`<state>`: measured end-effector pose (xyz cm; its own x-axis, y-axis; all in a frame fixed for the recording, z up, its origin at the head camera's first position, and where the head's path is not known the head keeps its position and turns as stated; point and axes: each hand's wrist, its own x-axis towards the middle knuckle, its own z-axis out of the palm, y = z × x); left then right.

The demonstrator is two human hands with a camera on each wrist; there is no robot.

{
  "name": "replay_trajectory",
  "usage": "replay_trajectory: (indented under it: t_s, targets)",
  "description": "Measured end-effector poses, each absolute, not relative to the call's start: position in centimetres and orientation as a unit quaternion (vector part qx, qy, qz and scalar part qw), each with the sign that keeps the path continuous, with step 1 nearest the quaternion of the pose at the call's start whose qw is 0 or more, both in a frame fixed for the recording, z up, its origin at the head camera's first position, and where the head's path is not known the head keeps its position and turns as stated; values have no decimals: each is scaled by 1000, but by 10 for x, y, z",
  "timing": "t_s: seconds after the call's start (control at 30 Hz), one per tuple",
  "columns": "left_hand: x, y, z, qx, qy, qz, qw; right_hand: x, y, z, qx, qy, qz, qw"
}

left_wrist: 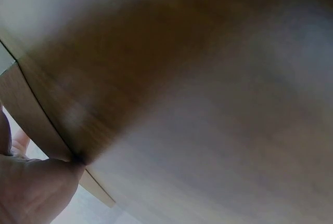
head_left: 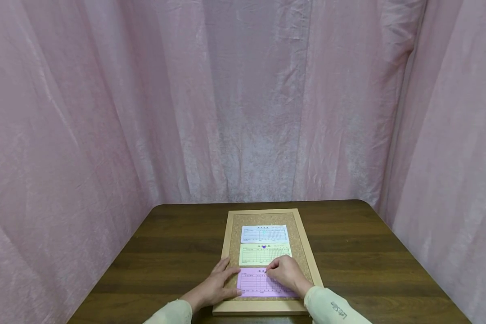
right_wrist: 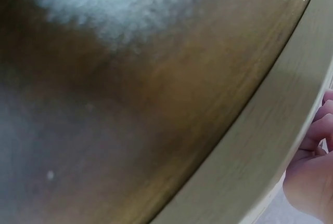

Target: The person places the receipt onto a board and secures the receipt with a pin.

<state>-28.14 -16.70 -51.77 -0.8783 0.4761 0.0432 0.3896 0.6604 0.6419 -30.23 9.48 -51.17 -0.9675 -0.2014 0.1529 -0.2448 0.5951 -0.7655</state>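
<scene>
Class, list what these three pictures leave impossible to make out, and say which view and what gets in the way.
- Print on the white form, green form and purple form: head view, too small.
- What the right hand pinches at the purple form's top edge: its own fingers hide it.
- Left hand in the left wrist view: cut off by the edge, blurred.
- Cork board in both wrist views: only a blurred frame shows.

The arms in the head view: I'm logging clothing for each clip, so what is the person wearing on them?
Both arms wear long pale yellow-green sleeves; the right sleeve has small dark lettering, unreadable here. The left hand and right hand are bare, with no gloves.
</scene>
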Motion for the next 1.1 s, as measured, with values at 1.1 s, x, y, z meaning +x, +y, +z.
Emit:
replay_trajectory:
  t_s: [1.1]
  targets:
    - [-283, -167, -518, 240, 907, 340, 65, -302, 94, -512, 128, -898, 420, 39]
